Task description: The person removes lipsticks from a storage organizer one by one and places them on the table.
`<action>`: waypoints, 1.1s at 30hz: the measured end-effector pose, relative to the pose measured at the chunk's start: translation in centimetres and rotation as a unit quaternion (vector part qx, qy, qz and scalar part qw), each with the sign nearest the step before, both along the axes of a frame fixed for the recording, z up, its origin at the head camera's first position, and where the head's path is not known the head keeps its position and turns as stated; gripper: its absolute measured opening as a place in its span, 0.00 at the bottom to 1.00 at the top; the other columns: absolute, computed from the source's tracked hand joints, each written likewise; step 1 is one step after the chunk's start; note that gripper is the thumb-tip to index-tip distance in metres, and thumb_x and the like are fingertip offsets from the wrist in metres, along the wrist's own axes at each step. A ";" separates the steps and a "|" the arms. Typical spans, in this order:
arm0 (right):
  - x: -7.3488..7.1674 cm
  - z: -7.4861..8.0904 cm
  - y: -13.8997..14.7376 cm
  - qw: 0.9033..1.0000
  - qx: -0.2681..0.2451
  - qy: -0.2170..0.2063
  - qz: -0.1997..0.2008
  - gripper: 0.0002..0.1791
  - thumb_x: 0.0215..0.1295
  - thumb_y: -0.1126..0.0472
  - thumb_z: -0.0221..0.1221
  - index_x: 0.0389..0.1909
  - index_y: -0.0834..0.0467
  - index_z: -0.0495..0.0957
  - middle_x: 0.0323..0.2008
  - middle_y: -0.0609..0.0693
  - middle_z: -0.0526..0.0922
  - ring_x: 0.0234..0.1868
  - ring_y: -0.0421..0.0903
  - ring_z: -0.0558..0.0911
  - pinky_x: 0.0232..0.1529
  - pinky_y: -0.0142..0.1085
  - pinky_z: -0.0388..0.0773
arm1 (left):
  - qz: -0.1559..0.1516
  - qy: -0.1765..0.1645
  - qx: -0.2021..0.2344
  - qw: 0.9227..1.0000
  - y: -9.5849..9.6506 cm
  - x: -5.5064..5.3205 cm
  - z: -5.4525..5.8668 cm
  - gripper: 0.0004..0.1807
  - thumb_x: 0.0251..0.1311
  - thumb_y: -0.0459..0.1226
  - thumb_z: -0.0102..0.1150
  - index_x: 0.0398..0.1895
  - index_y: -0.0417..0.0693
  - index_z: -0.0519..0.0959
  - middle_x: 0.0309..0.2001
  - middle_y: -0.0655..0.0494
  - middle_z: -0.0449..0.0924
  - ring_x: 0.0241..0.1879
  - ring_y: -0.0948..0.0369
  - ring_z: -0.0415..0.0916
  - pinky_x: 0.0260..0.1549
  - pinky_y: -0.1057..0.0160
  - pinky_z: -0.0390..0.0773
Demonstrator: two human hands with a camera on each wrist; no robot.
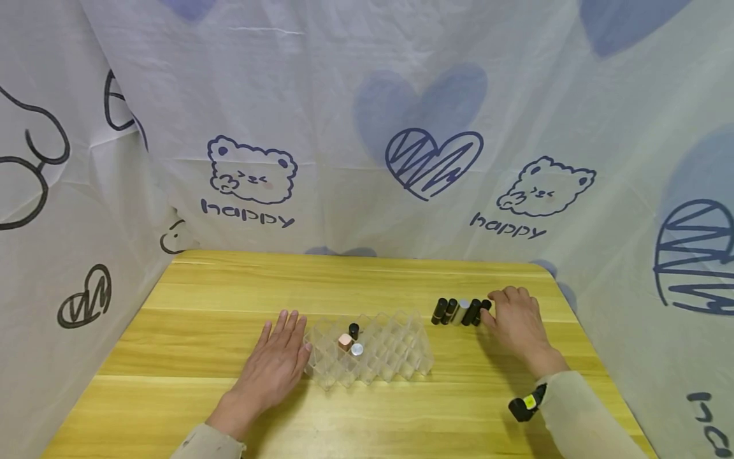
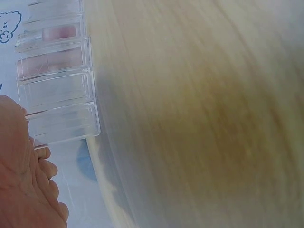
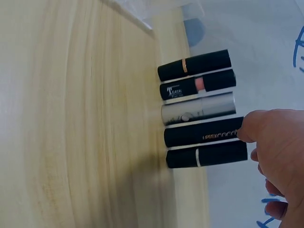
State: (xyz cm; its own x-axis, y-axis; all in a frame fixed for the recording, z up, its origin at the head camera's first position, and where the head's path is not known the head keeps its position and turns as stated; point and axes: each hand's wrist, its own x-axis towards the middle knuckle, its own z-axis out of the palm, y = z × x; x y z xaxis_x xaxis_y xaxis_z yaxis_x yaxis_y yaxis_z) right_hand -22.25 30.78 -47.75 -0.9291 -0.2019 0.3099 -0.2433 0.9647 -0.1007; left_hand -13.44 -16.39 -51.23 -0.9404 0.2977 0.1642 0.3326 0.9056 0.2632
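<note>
A clear lipstick organizer (image 1: 395,350) with diamond-shaped slots sits on the table. Its left part holds a black lipstick (image 1: 353,329), a pink-and-brown one (image 1: 345,343) and a silver-topped one (image 1: 357,349). My left hand (image 1: 276,360) rests against the organizer's left end, fingers straight. Several lipsticks stand upright in a row to the right, mostly black, with a silver tube (image 3: 198,108) in the middle. My right hand (image 1: 518,322) is at the row's right end, thumb by the top of a black lettered lipstick (image 3: 202,133) and fingers beside the rightmost black lipstick (image 3: 206,155). No lipstick is lifted.
The wooden table (image 1: 367,421) carries the organizer and the row of lipsticks. A white curtain (image 1: 332,115) printed with hearts and bears hangs behind the table and along both sides. A black device (image 1: 524,405) is strapped at my right wrist.
</note>
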 end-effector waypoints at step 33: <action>2.9 2.2 -10.2 0.983 -0.003 0.118 0.139 0.17 0.64 0.56 0.72 0.47 0.63 0.84 0.40 0.56 0.81 0.42 0.57 0.76 0.40 0.49 0.72 | -0.002 -0.009 -0.002 1.000 -0.1 -0.2 -0.1 0.35 0.86 0.50 0.35 0.82 0.35 0.55 0.83 0.37 0.53 0.84 0.43 0.45 0.82 0.36 0.45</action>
State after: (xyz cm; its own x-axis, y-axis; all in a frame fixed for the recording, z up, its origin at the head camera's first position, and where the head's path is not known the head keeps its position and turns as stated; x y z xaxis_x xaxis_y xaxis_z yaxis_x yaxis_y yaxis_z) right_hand -19.31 20.62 -45.54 -0.7407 -0.4353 0.5117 -0.5142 0.8575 -0.0149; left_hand -13.63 -16.53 -51.35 -0.9423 0.3017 0.1454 0.3309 0.9054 0.2659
